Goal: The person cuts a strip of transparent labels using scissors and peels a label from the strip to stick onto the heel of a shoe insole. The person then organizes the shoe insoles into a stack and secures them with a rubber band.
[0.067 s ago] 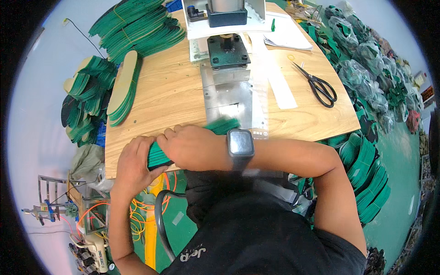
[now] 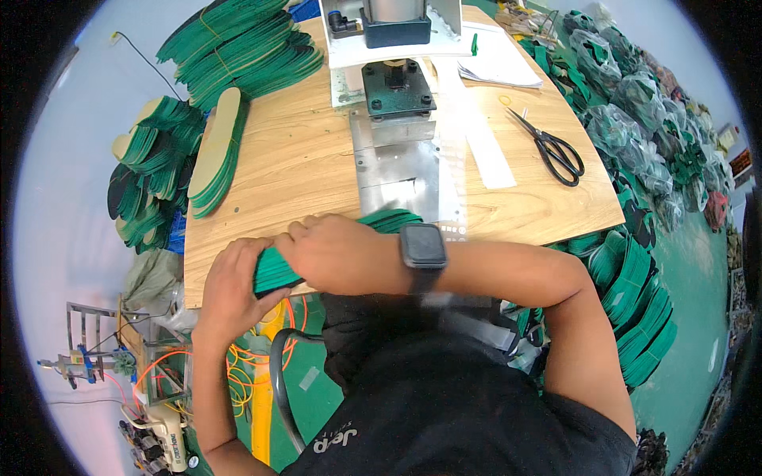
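The grip of the left hand [image 2: 240, 274] is closed around the left end of a stack of green insoles [image 2: 274, 271], with the thumb set against the near side and the fingers over the far side. The right hand [image 2: 329, 252] is laid across the middle of the stack with its fingers bent; how firmly it is closed cannot be told, its fingertips being partly hidden.

In the head view, the stack is held along the front edge of the bench [image 2: 294, 159], just short of the metal plate [image 2: 398, 155] of a press [image 2: 399, 91]. The right end of the stack, blurred an instant earlier, is now sharply shown as layered edges, while both hands are found almost where they were. From this it is judged that the movement of that end has slowed and that the stack is being squared by hand.

A cream-topped pile [image 2: 214, 147] is seen lying at the left of the bench, and a pair of scissors [image 2: 559, 155] at the right.
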`<state>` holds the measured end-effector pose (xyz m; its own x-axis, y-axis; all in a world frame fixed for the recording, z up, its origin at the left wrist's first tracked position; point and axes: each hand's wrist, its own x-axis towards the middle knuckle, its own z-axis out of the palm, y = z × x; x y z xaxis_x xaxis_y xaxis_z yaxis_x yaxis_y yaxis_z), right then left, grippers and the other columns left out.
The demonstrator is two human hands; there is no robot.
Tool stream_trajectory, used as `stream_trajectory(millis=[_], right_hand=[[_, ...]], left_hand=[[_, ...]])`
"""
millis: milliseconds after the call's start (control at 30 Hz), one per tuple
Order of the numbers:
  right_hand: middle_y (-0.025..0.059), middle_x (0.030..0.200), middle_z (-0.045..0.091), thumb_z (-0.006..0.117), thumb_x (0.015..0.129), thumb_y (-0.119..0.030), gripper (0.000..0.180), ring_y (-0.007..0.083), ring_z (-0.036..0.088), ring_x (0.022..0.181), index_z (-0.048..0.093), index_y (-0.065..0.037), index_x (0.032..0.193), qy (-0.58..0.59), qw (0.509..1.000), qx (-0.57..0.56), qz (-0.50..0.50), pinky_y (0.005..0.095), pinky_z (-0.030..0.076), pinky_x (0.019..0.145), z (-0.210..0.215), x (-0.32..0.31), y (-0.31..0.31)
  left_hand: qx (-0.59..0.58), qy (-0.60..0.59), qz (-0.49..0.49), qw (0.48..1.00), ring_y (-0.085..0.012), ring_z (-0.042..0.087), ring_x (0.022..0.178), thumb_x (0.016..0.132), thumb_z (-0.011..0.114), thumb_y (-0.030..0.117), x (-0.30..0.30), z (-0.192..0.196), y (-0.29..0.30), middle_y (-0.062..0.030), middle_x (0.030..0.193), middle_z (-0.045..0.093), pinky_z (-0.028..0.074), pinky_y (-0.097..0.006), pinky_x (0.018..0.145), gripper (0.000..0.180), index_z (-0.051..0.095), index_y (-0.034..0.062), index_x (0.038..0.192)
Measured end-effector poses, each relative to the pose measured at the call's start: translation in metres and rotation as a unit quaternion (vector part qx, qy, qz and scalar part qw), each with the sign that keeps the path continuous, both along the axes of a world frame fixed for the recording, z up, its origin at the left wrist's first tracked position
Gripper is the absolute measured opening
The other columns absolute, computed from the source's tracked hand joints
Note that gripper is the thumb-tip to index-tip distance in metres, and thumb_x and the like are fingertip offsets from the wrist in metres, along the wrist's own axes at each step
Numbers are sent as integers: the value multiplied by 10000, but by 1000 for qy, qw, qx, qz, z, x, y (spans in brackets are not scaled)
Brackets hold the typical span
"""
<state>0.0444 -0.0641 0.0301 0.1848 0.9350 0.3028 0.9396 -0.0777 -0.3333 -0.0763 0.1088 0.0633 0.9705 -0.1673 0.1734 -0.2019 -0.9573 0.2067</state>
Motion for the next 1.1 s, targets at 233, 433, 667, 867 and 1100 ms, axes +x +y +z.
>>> stream_trajectory(millis=[233,433,667,867,1100], right_hand=[[185,1051,632,732,780,-213,491,300,638,963,532,-23,1186,67,976,68,-197,401,504,820,84,0,-155],[261,1022,639,713,807,-211,470,405,630,963,489,20,1149,-138,796,35,-588,447,492,785,66,141,-291],[294,920,621,724,787,-451,610,459,598,866,518,53,1062,-111,835,-72,-534,483,479,719,-4,217,-325],[176,888,661,718,821,-412,587,263,642,798,558,91,1078,134,869,-10,-477,354,492,692,48,180,-306],[174,974,664,686,786,-584,778,212,671,827,586,102,1137,363,772,110,-510,308,532,710,40,229,-338]], left_hand=[[-409,-188,120,885,-221,544,1085,904,625,325,-52,-21,109,-125,1209,545,430,-363,948,598,414,-6,1354],[-233,-237,227,915,-182,584,1007,882,639,200,23,-10,177,-97,1057,628,459,-305,882,343,599,1,1159],[-182,-64,343,919,-234,642,863,844,658,392,111,-31,225,-154,1003,668,501,-348,788,504,612,-27,1121],[-290,164,382,862,-266,651,918,689,746,614,120,-31,223,-214,1044,657,510,-380,784,898,565,-119,1177],[-295,138,368,871,-263,651,898,641,800,568,125,-30,217,-198,1002,658,512,-364,787,912,544,-132,1167]])
